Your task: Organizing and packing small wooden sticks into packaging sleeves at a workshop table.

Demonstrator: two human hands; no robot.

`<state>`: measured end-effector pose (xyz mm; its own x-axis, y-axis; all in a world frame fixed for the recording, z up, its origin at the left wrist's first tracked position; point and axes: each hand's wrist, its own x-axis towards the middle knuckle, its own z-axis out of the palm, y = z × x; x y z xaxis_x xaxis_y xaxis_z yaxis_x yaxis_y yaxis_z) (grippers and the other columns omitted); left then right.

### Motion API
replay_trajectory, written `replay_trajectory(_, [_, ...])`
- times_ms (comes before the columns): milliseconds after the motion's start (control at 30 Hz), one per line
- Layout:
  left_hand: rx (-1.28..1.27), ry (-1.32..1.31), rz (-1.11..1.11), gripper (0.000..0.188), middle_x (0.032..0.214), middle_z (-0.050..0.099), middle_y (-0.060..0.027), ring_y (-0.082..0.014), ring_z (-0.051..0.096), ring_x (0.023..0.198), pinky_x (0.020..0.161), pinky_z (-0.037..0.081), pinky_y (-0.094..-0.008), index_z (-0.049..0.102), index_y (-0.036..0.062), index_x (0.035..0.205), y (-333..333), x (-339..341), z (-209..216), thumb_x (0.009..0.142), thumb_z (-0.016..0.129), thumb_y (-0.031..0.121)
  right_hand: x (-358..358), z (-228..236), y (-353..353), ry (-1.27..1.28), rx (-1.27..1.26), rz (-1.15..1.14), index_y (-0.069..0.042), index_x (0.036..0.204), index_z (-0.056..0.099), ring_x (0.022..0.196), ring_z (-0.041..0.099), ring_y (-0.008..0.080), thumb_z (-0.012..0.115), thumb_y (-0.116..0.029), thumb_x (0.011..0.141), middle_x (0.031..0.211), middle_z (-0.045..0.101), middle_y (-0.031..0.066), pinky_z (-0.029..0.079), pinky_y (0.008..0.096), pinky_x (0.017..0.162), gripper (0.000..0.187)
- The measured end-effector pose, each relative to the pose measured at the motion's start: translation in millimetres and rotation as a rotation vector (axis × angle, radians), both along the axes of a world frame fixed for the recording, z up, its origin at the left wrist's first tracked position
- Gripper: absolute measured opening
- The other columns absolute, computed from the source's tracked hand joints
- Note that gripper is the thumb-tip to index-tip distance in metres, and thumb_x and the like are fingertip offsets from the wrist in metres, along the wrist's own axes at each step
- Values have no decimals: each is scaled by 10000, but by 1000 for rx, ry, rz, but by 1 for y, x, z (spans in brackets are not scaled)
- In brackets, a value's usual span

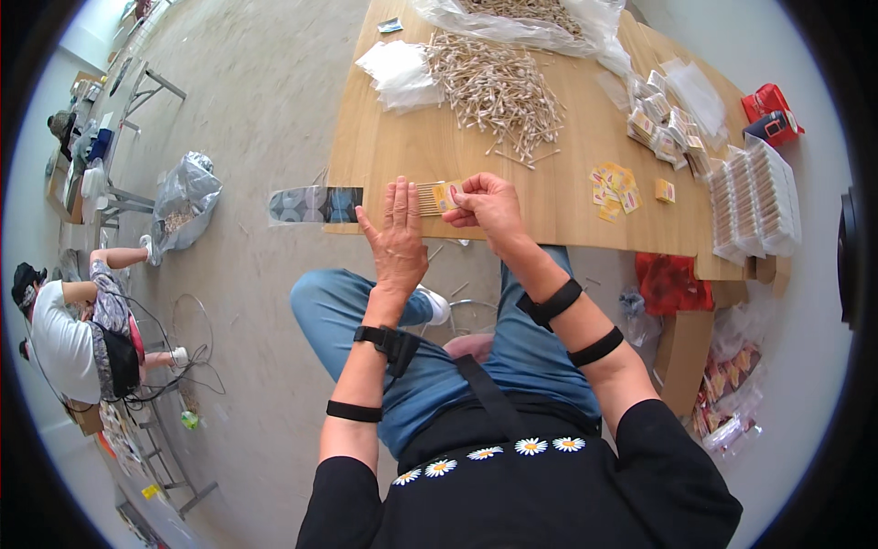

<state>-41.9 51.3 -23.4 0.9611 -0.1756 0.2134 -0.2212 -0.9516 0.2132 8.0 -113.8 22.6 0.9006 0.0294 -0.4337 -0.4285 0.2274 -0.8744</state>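
Note:
My left hand (397, 240) lies flat near the front edge of the wooden table, its fingers stretched out and mostly together. A short row of cotton swabs (427, 199) with wooden sticks shows just right of those fingers; part of it is hidden by them. At the row's right end, my right hand (487, 210) pinches a small yellow card (444, 196) between thumb and fingers. Left of my left hand, a clear plastic sleeve (315, 205) with a dark part reaches over the table's left edge.
Beyond my hands is a heap of loose swabs (498, 91) beside white plastic bags (402, 75). To the right lie yellow cards (615, 189), small filled packs (660, 123) and stacked swab packs (754, 201). A person (78, 334) sits at far left, near a sack (187, 201).

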Motion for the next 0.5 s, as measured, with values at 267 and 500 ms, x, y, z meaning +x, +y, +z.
replay_trajectory(267, [-41,-31,8,830,1622,289,-115,-242,239,1522,1164,65,-697,287,43,1555,1,-2,-4,783,591,54,6,-3,28,70,-84,-9,6,893,562,530,693,197,665,-112,947,727,682,130,526,277,408,165])
replay_trajectory(500, [-102,-19,4,836,1625,284,-113,-239,239,1522,1168,70,-686,268,46,1562,1,-2,-5,793,594,51,5,-3,33,87,-235,35,1,885,547,447,659,205,648,-144,959,632,666,129,460,281,331,192])
